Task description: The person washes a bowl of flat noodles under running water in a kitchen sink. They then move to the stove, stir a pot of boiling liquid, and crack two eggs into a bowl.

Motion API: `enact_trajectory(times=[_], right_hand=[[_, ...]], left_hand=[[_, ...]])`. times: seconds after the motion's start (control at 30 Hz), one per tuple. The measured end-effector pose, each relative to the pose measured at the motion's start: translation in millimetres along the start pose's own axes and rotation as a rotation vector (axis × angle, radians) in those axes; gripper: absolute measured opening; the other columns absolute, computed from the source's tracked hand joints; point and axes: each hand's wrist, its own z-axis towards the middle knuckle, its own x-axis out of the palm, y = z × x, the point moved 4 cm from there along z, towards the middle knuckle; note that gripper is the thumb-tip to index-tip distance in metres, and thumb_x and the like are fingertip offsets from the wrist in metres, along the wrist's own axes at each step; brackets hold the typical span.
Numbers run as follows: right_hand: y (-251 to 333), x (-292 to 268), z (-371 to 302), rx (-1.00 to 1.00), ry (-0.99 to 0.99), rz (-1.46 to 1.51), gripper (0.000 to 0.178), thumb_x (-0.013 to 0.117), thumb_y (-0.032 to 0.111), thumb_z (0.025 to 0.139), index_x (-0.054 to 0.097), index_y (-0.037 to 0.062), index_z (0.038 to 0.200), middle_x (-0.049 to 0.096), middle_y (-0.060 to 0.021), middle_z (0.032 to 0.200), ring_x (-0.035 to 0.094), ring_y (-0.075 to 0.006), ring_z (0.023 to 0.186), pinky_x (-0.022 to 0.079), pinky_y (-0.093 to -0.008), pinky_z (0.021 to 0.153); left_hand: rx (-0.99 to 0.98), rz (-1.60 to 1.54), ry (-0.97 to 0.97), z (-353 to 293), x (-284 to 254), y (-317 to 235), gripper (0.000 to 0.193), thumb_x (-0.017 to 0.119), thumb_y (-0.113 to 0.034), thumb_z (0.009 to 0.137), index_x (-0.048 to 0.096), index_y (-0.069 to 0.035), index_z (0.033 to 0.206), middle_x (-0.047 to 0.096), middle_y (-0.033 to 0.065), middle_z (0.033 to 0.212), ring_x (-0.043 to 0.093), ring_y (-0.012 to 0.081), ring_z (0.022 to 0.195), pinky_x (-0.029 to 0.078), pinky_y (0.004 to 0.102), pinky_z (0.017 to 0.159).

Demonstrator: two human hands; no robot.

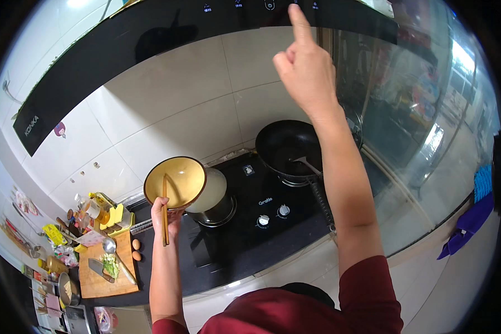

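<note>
One bowl, yellow inside, sat tilted in the left hand, partly overlapping the pot in view. That grip was closed: thumb over the chopsticks at the near rim, fingers underneath, mostly hidden. Right hand gripped nothing visible; index finger out at the range hood, contact uncertain. Bowl judged light, stiff, smooth, probably breakable; best held under the base, thumb on rim. Chopsticks seemed apt to roll.

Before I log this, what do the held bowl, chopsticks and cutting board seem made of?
Bowl: probably glazed ceramic, glossy with a sheen. Chopsticks: likely smooth wood or bamboo; brown, slim. Cutting board: matte wood, apparently; its face is tan.
</note>
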Motion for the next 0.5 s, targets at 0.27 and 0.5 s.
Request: enact_trajectory(times=[0.27, 0.5], right_hand=[[-20.9, -11.7, 21.0, -0.04, -0.126, -0.104, 0.074, 0.057, 0.008, 0.076, 0.032, 0.0064, 0.145, 0.061, -0.0129, 0.067, 0.062, -0.03, 0.065, 0.051, -0.0415, 0.069], [-15.0, 2.5, -16.5, -0.116, -0.026, 0.074, 0.059, 0.058, 0.006, 0.08, 0.046, 0.0053, 0.137, 0.06, -0.0079, 0.066, 0.059, -0.0186, 0.061, 0.051, -0.0292, 0.066]], left_hand=[[-0.008, 0.008, 0.072, 0.4, -3.1, 2.0, 0.055, 0.055, -0.013, 0.071, 0.045, 0.007, 0.122, 0.057, 0.021, 0.112, 0.059, 0.0358, 0.101, 0.051, 0.049, 0.09], [0.047, 0.103, 0.014, -6.0, 1.0, 1.2, 0.041, 0.052, -0.015, 0.073, 0.053, 0.005, 0.108, 0.061, 0.015, 0.09, 0.061, 0.0279, 0.078, 0.052, 0.0456, 0.084]])
